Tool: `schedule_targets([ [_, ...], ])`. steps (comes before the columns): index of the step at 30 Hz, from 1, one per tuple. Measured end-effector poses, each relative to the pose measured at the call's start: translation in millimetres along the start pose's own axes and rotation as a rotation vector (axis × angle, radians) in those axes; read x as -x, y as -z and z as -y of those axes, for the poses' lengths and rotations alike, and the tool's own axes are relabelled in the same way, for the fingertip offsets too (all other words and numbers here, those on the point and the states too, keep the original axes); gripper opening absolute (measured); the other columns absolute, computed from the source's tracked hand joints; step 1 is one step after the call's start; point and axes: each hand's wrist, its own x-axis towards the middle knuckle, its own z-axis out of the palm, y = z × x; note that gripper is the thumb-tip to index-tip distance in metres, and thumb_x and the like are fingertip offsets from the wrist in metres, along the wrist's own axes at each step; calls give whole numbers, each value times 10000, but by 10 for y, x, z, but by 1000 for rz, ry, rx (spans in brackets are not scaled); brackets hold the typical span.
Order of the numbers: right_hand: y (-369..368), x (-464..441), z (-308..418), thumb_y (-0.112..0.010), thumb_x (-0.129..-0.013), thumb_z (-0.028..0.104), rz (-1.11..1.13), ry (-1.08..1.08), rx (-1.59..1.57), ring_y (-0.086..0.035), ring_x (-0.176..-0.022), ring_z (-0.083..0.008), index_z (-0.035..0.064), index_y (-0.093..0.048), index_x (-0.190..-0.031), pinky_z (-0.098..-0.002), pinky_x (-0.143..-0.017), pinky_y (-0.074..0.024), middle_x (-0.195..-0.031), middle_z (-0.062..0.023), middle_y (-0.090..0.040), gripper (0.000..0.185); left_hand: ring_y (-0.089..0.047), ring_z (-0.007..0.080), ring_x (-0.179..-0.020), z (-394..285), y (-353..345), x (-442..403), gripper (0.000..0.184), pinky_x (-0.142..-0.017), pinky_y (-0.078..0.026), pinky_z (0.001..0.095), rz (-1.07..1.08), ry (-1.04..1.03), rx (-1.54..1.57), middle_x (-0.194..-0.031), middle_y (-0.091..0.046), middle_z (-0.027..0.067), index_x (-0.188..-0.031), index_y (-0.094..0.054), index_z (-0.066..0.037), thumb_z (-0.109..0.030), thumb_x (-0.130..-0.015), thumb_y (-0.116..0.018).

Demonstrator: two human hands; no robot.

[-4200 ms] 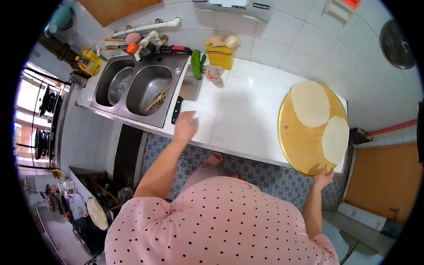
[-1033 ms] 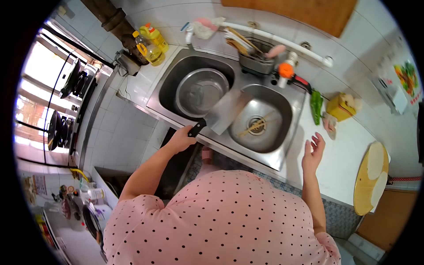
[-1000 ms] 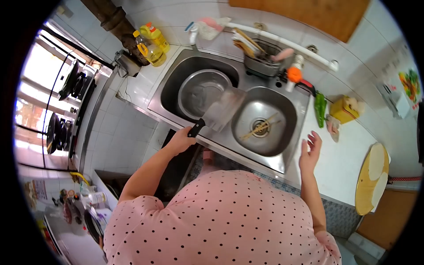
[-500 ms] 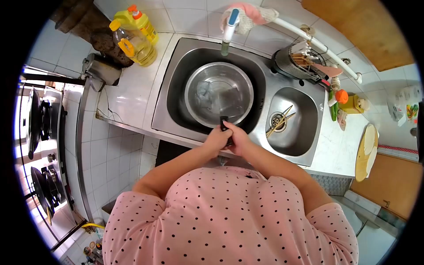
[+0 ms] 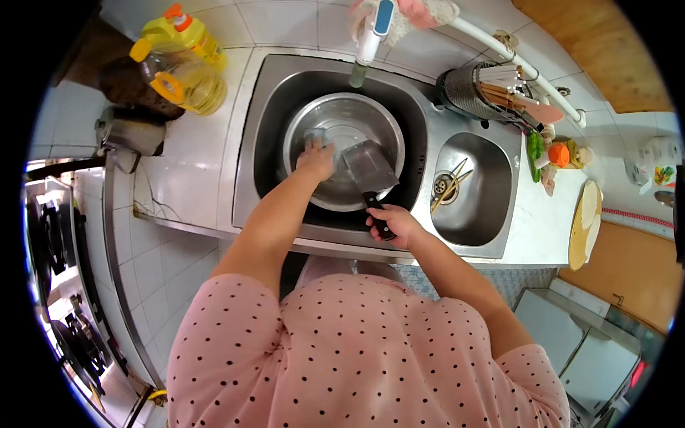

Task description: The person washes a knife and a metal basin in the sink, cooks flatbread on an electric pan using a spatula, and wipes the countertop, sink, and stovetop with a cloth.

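My right hand (image 5: pixel 397 224) is wrapped round the black handle of a cleaver (image 5: pixel 369 165). The broad metal blade tilts up and to the left over the right side of a round metal basin (image 5: pixel 292 132). Inside that basin, at the left, my left hand (image 5: pixel 316 158) reaches down with fingers stretched out. Its fingertips are at a greyish, see-through cloth (image 5: pixel 314 134); whether they grip it is hard to see. The basin stands in the larger bowl of a steel sink (image 5: pixel 246 171) and seems to hold clear water.
A faucet (image 5: pixel 369 43) overhangs the basin's back. Chopsticks (image 5: pixel 451 187) lie by the drain of the smaller right bowl. A utensil holder (image 5: pixel 464 96) stands behind it. An oil bottle (image 5: pixel 189 85) and a metal pot (image 5: pixel 132 132) are on the left counter.
Both hands were together on the cleaver's handle. My left hand has let go and moved into the basin to the cloth. The right hand has shifted right, tilting the cleaver.
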Motion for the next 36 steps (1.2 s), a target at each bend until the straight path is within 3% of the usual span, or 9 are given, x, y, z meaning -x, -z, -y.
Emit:
schedule_targets([
  [4,-64,43,11,-556,-944,208,-14,6,15,-577,-600,-178,49,-497,-981,-281,-451,-437,-865,-84,-603,174,-534,379,-1145,-6,-258,-167,333,-942,-458,430,241,124,131,-1363,-453,179,-1108,-621,-70,-178,-792,-628],
  [5,-62,39,18,-550,-947,214,-20,-1,34,-578,-601,-178,48,-497,-984,-279,-451,-436,-870,-84,-603,178,-609,358,-1020,98,-368,-264,262,-878,-487,416,286,90,155,-1157,-601,208,-1033,-651,-68,-115,-782,-596],
  [8,-86,43,47,-534,-954,228,-31,-8,72,-578,-603,-177,50,-495,-991,-286,-464,-435,-875,-81,-604,186,-642,352,-923,-165,-23,-39,233,-828,-497,413,-73,140,519,-956,-656,214,-986,-667,-71,-91,-781,-559],
  [12,-124,26,53,-532,-954,221,-49,-17,97,-556,-586,-172,48,-494,-999,-299,-476,-425,-866,-79,-595,182,-565,337,-1113,-588,106,305,355,-924,-453,409,132,-487,598,-1196,-576,193,-1126,-631,-95,-47,-799,-501],
  [14,-124,7,53,-533,-953,217,-51,-16,104,-540,-574,-169,44,-493,-998,-302,-472,-414,-857,-80,-584,183,-498,342,-1205,-662,-164,236,437,-1004,-401,398,-49,-664,534,-1248,-538,196,-1241,-547,-75,-20,-820,-445],
  [20,-108,-26,30,-530,-952,204,-58,11,80,-510,-547,-167,28,-490,-972,-301,-437,-380,-850,-90,-551,181,-381,326,-1328,-293,-329,-658,485,-1096,-308,375,227,-358,-86,-1481,-332,168,-1375,-414,-35,-143,-904,-435],
  [26,-113,-39,11,-528,-950,186,-60,-7,58,-503,-538,-171,24,-489,-971,-298,-423,-370,-853,-99,-542,168,-291,273,-1387,-517,4,-95,594,-1128,-253,357,438,-460,324,-1526,-252,132,-1427,-342,-33,-388,-954,-400],
  [29,-106,-56,0,-529,-950,183,-51,-5,46,-504,-540,-172,24,-490,-978,-301,-419,-368,-857,-100,-542,166,-305,267,-1380,-160,-145,-481,582,-1116,-275,354,440,-215,315,-1524,-257,131,-1420,-349,-23,-381,-963,-391],
  [36,-114,-32,43,-524,-950,178,-78,-19,39,-506,-545,-170,17,-498,-991,-307,-421,-377,-854,-101,-549,168,-293,248,-1390,-649,183,337,490,-1121,-275,361,441,-721,456,-1509,-311,77,-1423,-378,-99,-265,-968,-449],
])
